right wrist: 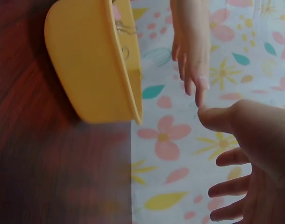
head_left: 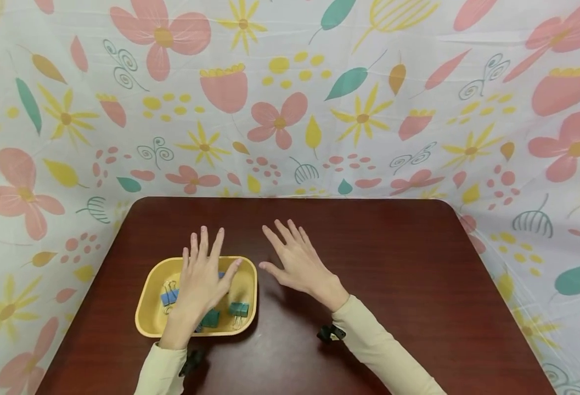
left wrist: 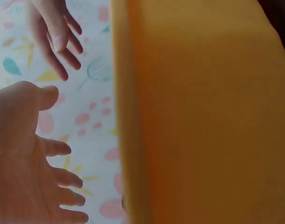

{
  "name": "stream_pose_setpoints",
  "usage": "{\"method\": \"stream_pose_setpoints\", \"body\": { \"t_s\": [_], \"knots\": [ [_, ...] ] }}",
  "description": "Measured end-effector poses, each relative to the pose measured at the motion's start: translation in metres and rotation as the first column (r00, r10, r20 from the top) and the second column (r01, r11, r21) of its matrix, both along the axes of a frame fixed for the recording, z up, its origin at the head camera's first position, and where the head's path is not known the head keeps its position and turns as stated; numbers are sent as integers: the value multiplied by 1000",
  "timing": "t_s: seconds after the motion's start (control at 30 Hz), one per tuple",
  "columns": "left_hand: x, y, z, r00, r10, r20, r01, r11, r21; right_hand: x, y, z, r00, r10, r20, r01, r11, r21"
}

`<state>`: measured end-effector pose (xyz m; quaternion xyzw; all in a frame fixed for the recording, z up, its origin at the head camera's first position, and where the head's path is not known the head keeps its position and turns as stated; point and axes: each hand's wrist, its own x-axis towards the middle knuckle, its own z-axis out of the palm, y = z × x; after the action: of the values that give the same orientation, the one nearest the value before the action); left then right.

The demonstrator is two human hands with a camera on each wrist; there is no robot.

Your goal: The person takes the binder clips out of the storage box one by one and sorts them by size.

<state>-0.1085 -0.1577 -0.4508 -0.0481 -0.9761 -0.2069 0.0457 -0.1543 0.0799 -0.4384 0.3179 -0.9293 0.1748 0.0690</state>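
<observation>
Left hand (head_left: 198,285) over yellow bin (head_left: 147,310), right hand (head_left: 303,267) beside; fingers spread. Right wrist view adds pink item (right wrist: 116,12), perhaps clip.

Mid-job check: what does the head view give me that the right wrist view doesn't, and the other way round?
Head only: green clips and a blue clip in the yellow bin, plus both sleeves.

Right wrist only: the palm side of the right hand, and a pink piece inside the bin, too small to identify.

Both: the bin, both hands with fingers spread, wire handles, the dark table and floral cloth.
</observation>
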Motion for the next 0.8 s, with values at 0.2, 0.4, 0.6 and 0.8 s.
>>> {"method": "stream_pose_setpoints", "body": {
  "t_s": [0.2, 0.4, 0.6, 0.8],
  "knots": [
    [9, -23, -7, 999, 52, -1, -51, 997, 58, 6, -20, -5, 998, 58, 12, -58, 998, 20],
    [18, -47, -13, 990, 124, -64, -116, 987, 111, 14, -42, -8, 987, 142, 80, -144, 989, 26],
    [25, -71, -16, 978, 197, -71, -186, 972, 142, 19, -65, -16, 973, 219, 76, -223, 973, 51],
    [26, -88, -22, 965, 258, -56, -246, 955, 164, 20, -78, -25, 958, 287, 25, -287, 958, 17]
  ]
}}
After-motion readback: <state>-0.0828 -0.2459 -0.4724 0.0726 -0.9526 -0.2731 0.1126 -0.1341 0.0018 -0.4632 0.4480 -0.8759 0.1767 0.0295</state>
